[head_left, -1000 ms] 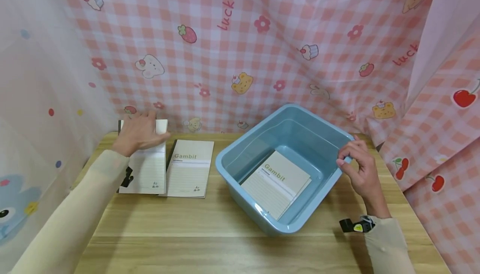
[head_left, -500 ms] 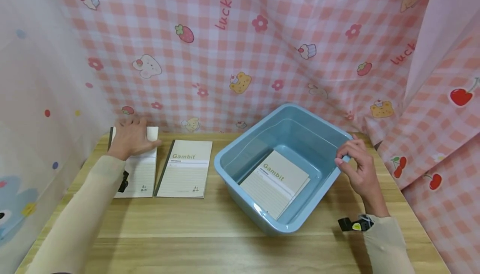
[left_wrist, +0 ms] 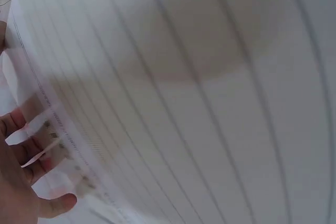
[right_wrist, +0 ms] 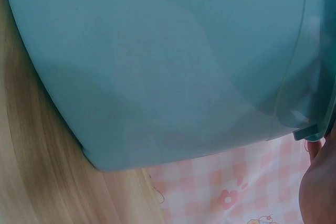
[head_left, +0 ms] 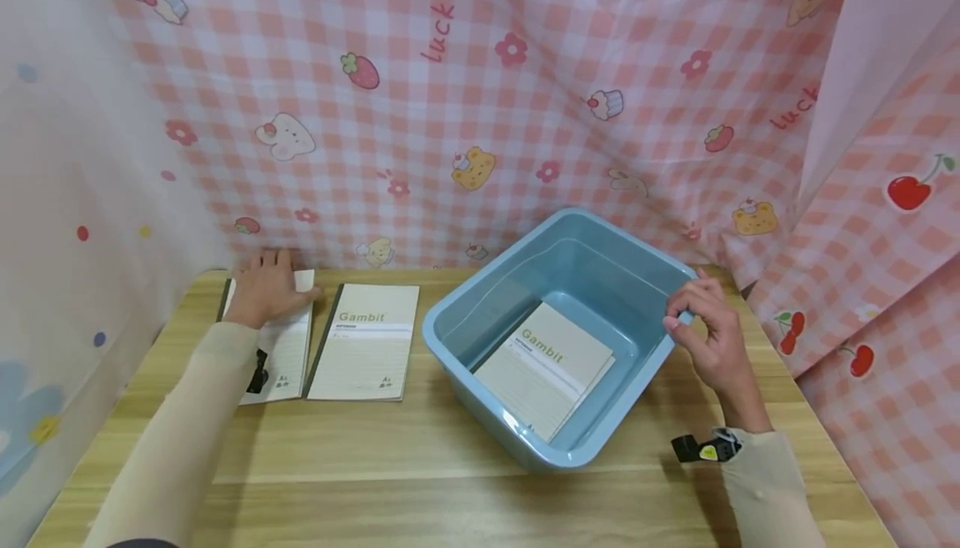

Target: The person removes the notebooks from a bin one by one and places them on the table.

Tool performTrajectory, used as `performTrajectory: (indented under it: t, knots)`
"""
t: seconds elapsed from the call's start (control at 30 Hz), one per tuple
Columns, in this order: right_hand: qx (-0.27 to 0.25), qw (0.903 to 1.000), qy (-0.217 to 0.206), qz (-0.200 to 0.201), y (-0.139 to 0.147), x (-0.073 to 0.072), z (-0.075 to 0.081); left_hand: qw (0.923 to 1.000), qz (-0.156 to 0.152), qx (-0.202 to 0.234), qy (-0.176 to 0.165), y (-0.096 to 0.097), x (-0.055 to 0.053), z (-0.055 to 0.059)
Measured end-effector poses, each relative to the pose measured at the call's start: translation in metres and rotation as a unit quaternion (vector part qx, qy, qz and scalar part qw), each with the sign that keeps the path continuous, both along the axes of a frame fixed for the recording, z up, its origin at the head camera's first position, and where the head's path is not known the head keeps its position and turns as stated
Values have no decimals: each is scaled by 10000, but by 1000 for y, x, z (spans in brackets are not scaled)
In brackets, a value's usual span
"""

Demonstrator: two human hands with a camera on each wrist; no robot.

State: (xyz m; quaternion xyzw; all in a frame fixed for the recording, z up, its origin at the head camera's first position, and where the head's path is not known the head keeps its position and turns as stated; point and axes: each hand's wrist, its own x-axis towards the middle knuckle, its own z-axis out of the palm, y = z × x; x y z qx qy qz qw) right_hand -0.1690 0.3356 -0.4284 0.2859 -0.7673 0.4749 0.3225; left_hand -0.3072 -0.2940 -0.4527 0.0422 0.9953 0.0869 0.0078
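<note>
- Covering a cream, dark-spined notebook (head_left: pixel 290 348) with the left hand (head_left: pixel 266 288), fingers extended, thumb wide, at left on the wooden table (head_left: pixel 360 456).
- Gripping a blue basin (head_left: pixel 615 258) by its rim, right hand (head_left: pixel 712 331) curled.
- Showing gold "Gambit" lettering on a second notebook (head_left: pixel 366 352) alongside, another notebook (head_left: pixel 543 369) inside the basin.

There are 3 notebook covers in view. On the 1 wooden table (head_left: pixel 450 506) I count 2 of them: 1 on the left notebook (head_left: pixel 285 348) and 1 on the middle notebook (head_left: pixel 363 344). Inside the 1 blue bin (head_left: pixel 480 394) lies the 3rd, on the inner notebook (head_left: pixel 543 364); under it shows 1 more edge, but whether this is another notebook cannot be told. Also there are 2 hands, left hand (head_left: pixel 267 288) and right hand (head_left: pixel 712 331), and 2 sleeves (head_left: pixel 180 423).
</note>
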Motion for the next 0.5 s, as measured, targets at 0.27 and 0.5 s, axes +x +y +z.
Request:
performTrajectory:
  t: [0.27, 0.5]
  knots:
    - [26, 10000, 52, 13, -1, 0, -1, 9997, 32, 150, -182, 0, 1, -9]
    - [24, 10000, -9, -48, 0, 1, -1, 9996, -35, 79, -287, 4, 2, -10]
